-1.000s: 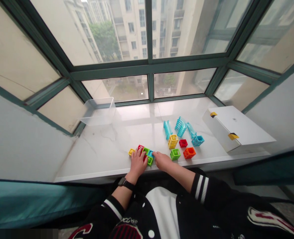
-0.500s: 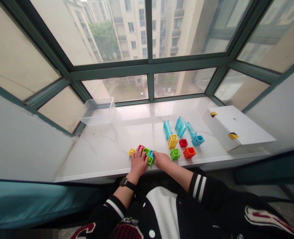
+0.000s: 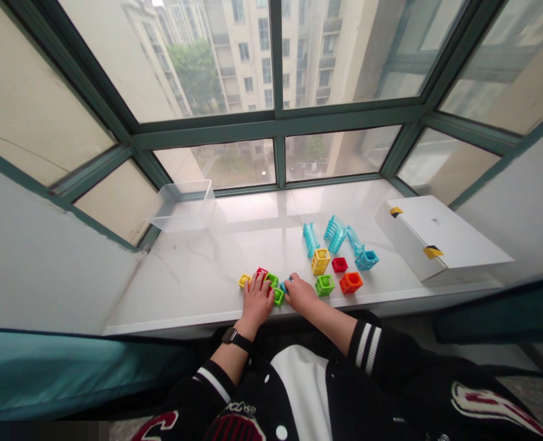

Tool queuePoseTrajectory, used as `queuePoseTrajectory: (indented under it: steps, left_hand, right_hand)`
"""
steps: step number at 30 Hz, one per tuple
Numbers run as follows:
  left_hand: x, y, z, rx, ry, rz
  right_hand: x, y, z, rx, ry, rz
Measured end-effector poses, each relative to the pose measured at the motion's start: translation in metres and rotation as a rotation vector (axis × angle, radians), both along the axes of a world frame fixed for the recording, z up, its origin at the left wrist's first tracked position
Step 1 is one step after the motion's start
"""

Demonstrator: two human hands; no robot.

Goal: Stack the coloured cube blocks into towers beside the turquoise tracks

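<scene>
a person's left hand [image 3: 256,301] and right hand [image 3: 301,294] meet over a tight cluster of hollow plastic lattice blocks near the front edge of a white marble windowsill [image 3: 174,288]. the left hand's spread fingers [image 3: 255,283] lie across a red block [image 3: 262,272] and a green block [image 3: 272,280], with a yellow block [image 3: 244,281] just beside them toward the sill's left end. the right hand's fingertips [image 3: 290,283] sit together on a blue block [image 3: 284,285], mostly hidden beneath them, and a lime green block [image 3: 278,297] lies between the two hands. whether either hand is clamped on a block cannot be told from this view. farther back on the sill, to the right of the hands, stand a yellow cube [image 3: 320,261], a red cube [image 3: 339,264], a green cube [image 3: 325,285], an orange cube [image 3: 350,282] and a blue cube [image 3: 367,260], with teal ribbed plastic pieces [image 3: 334,234] behind them. a clear plastic bin [image 3: 182,206] sits at the back of the sill against the window, and a white box [image 3: 439,236] with yellow-and-black tape lies at its right end. a black smartwatch [image 3: 235,338] circles the left wrist.
</scene>
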State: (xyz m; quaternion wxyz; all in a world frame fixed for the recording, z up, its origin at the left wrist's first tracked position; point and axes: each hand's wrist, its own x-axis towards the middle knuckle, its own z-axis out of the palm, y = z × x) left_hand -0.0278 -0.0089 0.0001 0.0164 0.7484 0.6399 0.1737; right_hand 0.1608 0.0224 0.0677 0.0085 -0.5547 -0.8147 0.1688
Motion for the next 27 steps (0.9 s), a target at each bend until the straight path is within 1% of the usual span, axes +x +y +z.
queuePoseTrajectory:
  steps: [2,4,7,9,11,13,17,19,22,25,27]
  left_hand:
    - [0.001,0.000,0.001,-0.002,-0.004,-0.001]
    - [0.002,0.000,0.002,-0.006,-0.005,0.004]
    - [0.005,0.001,0.006,-0.018,-0.028,0.029]
    - [0.006,0.001,0.009,-0.022,-0.069,0.041]
    - [0.007,0.001,0.015,-0.006,-0.133,0.042]
    - [0.008,-0.001,0.025,0.021,-0.238,0.002]
    - [0.021,-0.011,0.056,0.024,-0.555,-0.230]
    - [0.032,-0.017,0.072,0.011,-0.687,-0.313]
    - [0.047,-0.023,0.087,0.011,-0.815,-0.364]
    - [0.054,-0.024,0.094,-0.011,-0.887,-0.390]
    - [0.056,-0.024,0.097,-0.034,-0.895,-0.393]
  right_hand:
    - [0.003,0.001,0.008,0.025,0.034,-0.012]
    - [0.010,0.003,0.020,0.085,0.134,-0.023]
    - [0.026,0.004,0.040,0.133,0.435,-0.030]
    - [0.038,0.003,0.050,0.071,0.665,-0.065]
    - [0.051,-0.001,0.054,-0.046,0.854,-0.126]
    - [0.064,-0.007,0.053,-0.161,1.003,-0.186]
    - [0.083,-0.019,0.041,-0.360,1.243,-0.243]
    - [0.088,-0.023,0.035,-0.445,1.326,-0.245]
    - [0.092,-0.025,0.032,-0.514,1.393,-0.244]
    - [0.095,-0.025,0.031,-0.559,1.399,-0.221]
    - [0.096,-0.025,0.031,-0.592,1.377,-0.194]
